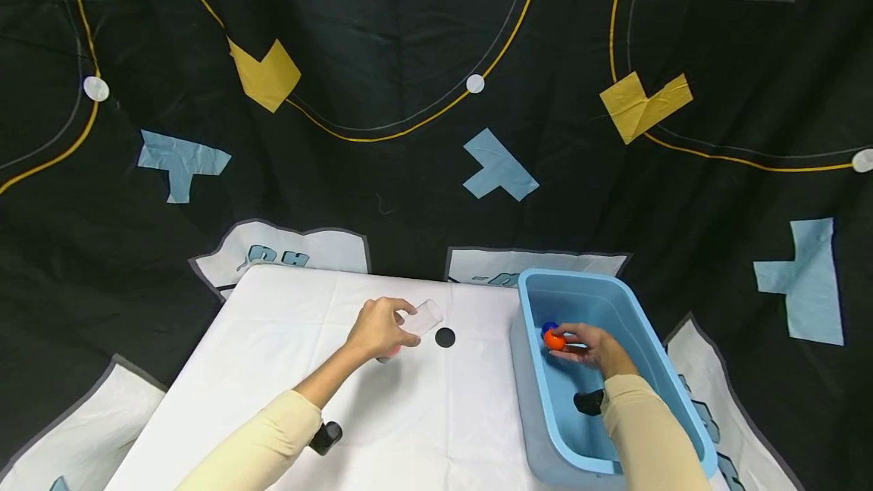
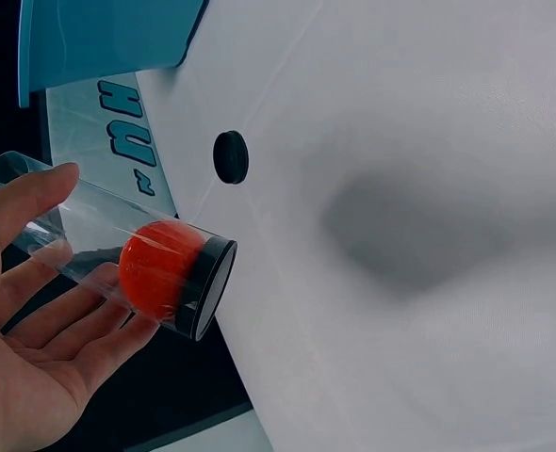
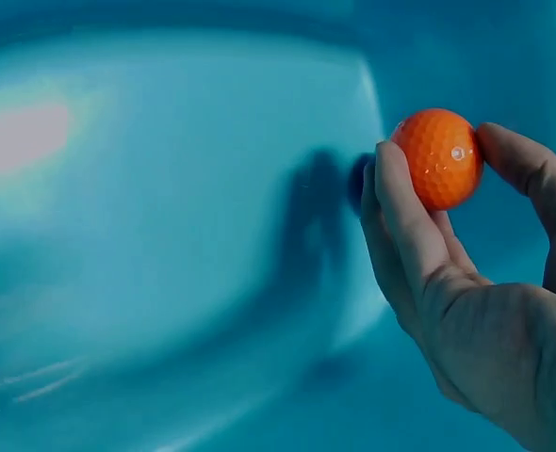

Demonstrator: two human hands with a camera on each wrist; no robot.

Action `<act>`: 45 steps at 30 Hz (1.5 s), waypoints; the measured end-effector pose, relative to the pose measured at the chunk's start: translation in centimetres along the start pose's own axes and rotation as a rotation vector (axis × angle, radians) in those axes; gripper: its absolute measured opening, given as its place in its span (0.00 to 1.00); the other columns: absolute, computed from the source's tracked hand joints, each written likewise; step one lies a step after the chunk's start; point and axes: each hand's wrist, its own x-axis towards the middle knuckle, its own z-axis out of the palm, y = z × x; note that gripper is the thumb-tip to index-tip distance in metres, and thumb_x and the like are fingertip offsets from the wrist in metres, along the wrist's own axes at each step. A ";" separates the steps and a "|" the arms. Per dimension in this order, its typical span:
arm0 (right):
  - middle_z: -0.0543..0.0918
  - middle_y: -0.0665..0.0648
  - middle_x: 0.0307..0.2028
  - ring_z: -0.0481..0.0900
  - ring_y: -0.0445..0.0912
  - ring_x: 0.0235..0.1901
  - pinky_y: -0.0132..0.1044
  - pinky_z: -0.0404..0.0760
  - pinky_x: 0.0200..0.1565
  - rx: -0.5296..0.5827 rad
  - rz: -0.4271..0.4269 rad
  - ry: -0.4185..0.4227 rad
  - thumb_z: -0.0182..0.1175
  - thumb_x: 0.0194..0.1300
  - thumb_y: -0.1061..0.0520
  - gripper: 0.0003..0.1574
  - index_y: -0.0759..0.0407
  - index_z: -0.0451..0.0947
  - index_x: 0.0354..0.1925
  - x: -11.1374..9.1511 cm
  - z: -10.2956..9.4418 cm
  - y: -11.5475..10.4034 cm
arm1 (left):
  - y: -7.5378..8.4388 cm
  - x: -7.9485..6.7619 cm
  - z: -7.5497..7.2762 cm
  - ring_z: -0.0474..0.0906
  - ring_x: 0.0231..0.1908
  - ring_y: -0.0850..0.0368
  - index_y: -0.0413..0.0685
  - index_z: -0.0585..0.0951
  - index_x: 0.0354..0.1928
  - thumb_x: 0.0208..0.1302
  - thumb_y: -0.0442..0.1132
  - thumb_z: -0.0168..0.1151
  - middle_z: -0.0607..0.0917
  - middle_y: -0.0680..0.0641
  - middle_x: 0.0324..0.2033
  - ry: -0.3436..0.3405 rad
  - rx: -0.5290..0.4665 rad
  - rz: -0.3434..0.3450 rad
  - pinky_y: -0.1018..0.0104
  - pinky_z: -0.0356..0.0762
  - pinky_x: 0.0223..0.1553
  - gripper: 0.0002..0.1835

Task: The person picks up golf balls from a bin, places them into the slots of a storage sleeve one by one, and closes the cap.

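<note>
My left hand [image 1: 382, 326] grips a clear plastic tube [image 1: 424, 317], held tilted above the white table. In the left wrist view a red-orange ball [image 2: 155, 268] sits inside the tube against its black end cap [image 2: 207, 290]. A loose black cap [image 1: 445, 337] lies on the table just beyond that hand. Inside the light blue bin [image 1: 535, 370], my right hand [image 1: 592, 347] pinches an orange golf ball [image 3: 438, 158] between thumb and fingers. Behind these fingers a dark blue ball [image 1: 548, 327] shows, partly hidden.
The white-covered table [image 1: 273, 324] carries the bin on its right side. A black curtain [image 1: 382, 195] with yellow and blue tape pieces hangs behind the table. Each wrist bears a small black device, seen below the left sleeve [image 1: 266, 438] and beside the right sleeve [image 1: 648, 430].
</note>
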 end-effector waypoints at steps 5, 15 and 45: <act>0.76 0.69 0.43 0.90 0.57 0.34 0.44 0.82 0.53 0.010 -0.006 -0.022 0.59 0.70 0.62 0.23 0.73 0.63 0.56 -1.2 -0.7 -1.5 | 0.0 -0.1 0.1 0.87 0.37 0.53 0.49 0.89 0.44 0.39 0.39 0.83 0.90 0.42 0.34 -0.005 -0.006 -0.016 0.61 0.82 0.33 0.24; 0.81 0.63 0.39 0.91 0.54 0.33 0.38 0.85 0.47 -0.028 -0.061 -0.074 0.56 0.75 0.58 0.28 0.68 0.59 0.65 -3.7 -1.0 -4.0 | 0.3 0.1 0.7 0.86 0.36 0.55 0.50 0.89 0.44 0.39 0.40 0.83 0.90 0.44 0.32 -0.001 -0.016 0.004 0.59 0.82 0.36 0.24; 0.78 0.73 0.61 0.88 0.56 0.48 0.39 0.84 0.50 -0.321 -0.219 -0.219 0.62 0.70 0.61 0.34 0.72 0.64 0.68 -8.2 10.2 -8.9 | 1.3 0.8 1.3 0.86 0.35 0.55 0.49 0.89 0.43 0.38 0.39 0.84 0.90 0.44 0.32 -0.003 -0.016 0.044 0.59 0.82 0.36 0.24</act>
